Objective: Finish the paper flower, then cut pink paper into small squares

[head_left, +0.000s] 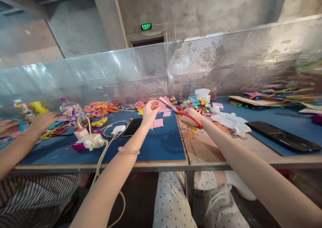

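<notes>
My left hand (151,109) pinches a piece of pink paper (167,101) above the blue table mat, with a pale bangle on that wrist. In my right hand (191,118) is a pair of scissors (197,122) with red-orange handles. Their blades point left, lying along the pink paper close to my left fingers. On the mat below, a small stack of pink paper squares (157,123) rests. Beyond my right hand sits a heap of colourful cut-paper pieces (197,102). My fingers partly hide the scissor handles.
A black phone (284,136) lies at the right. White tissue (232,120), a dark tablet-like slab (133,127), a cable with a white plug (118,129) and a bottle (70,108) stand about. Another person's arm (27,140) reaches in from the left. A perforated metal screen (141,73) closes the back.
</notes>
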Demonstrator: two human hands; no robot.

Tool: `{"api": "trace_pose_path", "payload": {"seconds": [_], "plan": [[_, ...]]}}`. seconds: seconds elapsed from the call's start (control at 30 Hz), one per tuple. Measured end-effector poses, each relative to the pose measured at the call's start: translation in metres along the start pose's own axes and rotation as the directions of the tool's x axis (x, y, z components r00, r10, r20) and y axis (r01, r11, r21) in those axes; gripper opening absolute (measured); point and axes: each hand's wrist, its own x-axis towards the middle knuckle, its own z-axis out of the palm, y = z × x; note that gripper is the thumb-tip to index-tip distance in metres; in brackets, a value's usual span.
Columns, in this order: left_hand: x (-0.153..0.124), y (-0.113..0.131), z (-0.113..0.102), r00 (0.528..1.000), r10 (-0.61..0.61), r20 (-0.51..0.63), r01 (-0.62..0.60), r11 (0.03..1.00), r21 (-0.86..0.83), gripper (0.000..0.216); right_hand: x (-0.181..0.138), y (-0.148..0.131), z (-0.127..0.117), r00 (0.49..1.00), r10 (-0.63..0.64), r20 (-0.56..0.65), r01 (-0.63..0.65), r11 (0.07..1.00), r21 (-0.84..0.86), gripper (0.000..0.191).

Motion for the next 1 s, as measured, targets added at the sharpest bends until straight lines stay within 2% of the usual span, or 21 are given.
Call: {"api": "trace_pose_path", "payload": {"seconds": [0.1, 0.37, 0.53, 0.63, 0.73, 0.9, 1.0], "plan": [[0.000, -0.001, 0.000, 1.000, -0.021, 0.000, 0.021, 1.000, -0.013, 0.030, -0.001, -0.003, 0.000, 0.999, 0.050, -0.017, -0.051, 0.998, -0.024, 0.018], [0.005, -0.011, -0.001, 0.998, -0.065, -0.019, 0.064, 0.997, -0.046, 0.031, 0.007, 0.004, 0.001, 0.997, 0.068, -0.047, -0.070, 0.996, -0.047, 0.024], [0.005, -0.018, -0.003, 0.991, -0.117, 0.060, 0.119, 0.992, -0.035, 0.030, 0.018, 0.015, 0.005, 0.975, 0.088, -0.205, -0.100, 0.994, -0.052, 0.030], [0.005, -0.019, -0.004, 0.985, -0.152, 0.079, 0.154, 0.988, -0.021, 0.025, 0.019, 0.019, 0.007, 0.937, 0.054, -0.344, -0.084, 0.994, -0.073, 0.034], [0.004, -0.016, -0.003, 0.978, -0.189, 0.083, 0.194, 0.979, -0.059, 0.024, 0.018, 0.019, 0.008, 0.878, 0.045, -0.476, -0.084, 0.995, -0.062, 0.034], [0.002, -0.013, -0.002, 0.977, -0.179, 0.116, 0.191, 0.976, -0.101, 0.033, 0.022, 0.021, 0.006, 0.818, 0.175, -0.548, -0.142, 0.985, 0.101, 0.038], [0.002, -0.013, -0.003, 0.979, -0.155, 0.135, 0.168, 0.982, -0.089, 0.032, 0.030, 0.028, 0.006, 0.725, 0.248, -0.643, -0.220, 0.967, 0.125, 0.043]]}}
